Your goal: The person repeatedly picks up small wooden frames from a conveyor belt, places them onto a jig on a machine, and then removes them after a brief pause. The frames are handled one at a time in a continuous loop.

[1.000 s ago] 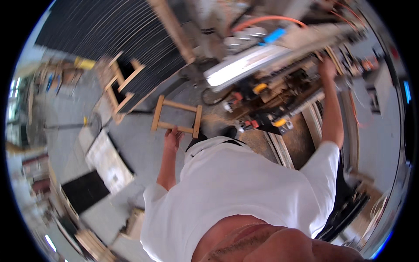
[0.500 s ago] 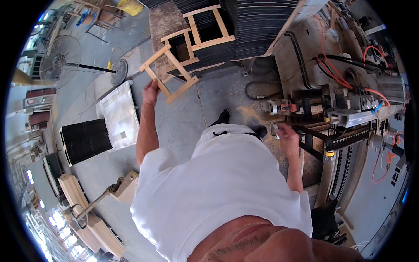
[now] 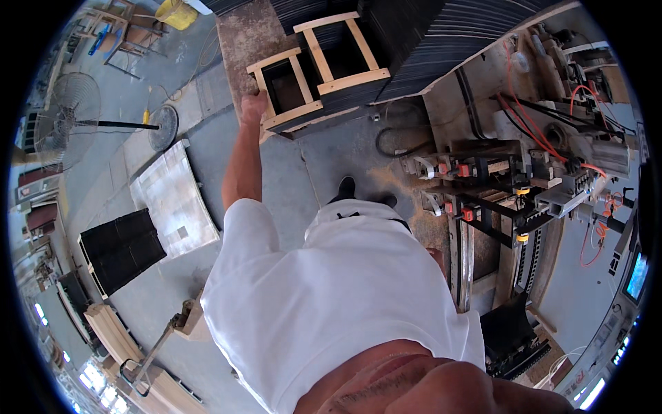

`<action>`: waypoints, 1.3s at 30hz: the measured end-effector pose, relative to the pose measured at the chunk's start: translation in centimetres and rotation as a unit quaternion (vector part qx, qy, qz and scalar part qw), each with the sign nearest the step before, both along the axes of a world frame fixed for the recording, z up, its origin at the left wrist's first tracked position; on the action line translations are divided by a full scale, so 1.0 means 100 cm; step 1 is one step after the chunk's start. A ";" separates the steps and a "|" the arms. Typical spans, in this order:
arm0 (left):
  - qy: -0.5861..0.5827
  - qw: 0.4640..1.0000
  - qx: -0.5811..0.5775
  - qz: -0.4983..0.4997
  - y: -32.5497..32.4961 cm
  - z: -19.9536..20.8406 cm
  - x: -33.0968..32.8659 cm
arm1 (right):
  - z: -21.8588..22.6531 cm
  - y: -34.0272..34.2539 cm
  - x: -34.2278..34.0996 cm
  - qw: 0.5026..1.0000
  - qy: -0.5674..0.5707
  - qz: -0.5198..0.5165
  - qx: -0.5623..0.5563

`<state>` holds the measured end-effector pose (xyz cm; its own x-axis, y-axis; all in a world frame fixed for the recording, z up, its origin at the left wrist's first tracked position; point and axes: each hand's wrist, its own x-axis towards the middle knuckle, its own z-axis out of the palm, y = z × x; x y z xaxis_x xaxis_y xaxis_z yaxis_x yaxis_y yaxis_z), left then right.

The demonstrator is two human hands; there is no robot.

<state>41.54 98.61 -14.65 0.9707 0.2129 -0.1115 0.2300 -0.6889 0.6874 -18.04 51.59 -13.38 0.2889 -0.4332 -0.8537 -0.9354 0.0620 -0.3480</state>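
My left hand (image 3: 254,107) is stretched out ahead and closed on the left bar of a small light wooden frame (image 3: 298,112). That frame lies on a stack next to dark stacked material, and its four-sided opening shows a dark gap inside. Just right of it rests a second, similar wooden frame (image 3: 353,80), untouched, on top of black stacked pieces. My right hand (image 3: 437,259) hangs by my right hip, mostly hidden behind the white shirt, so its fingers cannot be made out.
Tall stacks of black sheets (image 3: 441,52) rise ahead on the right. A machine with clamps and orange hoses (image 3: 524,186) stands close on my right. To the left are a standing fan (image 3: 69,117), a pale board (image 3: 176,196), a black panel (image 3: 124,248) and timber bundles (image 3: 114,334).
My left hand has moved the wooden frame forward and right, from mid-air down onto the smaller stack. The right hand has dropped from beside the machine to my hip.
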 end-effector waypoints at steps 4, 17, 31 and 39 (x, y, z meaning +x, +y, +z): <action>0.025 0.956 -0.286 0.056 0.013 -0.002 -0.034 | -0.047 0.004 -0.034 0.987 -0.137 0.079 -0.013; 0.253 0.627 0.383 -0.630 -0.017 -0.141 -0.246 | 0.141 -0.037 0.064 0.914 -0.194 0.012 -0.355; 0.466 0.758 -0.100 -0.445 -0.350 -0.111 -0.178 | 0.458 0.068 -0.323 0.530 0.458 -0.193 -0.687; 0.525 0.693 -0.100 -0.483 -0.361 -0.143 -0.193 | 0.444 0.082 -0.390 0.637 0.222 -0.365 -0.641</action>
<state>22.26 62.55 -28.96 0.0098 -0.6015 -0.7988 0.1728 -0.7858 0.5939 -57.03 59.83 30.97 -0.5360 -0.7375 0.4109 -0.8442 0.4682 -0.2608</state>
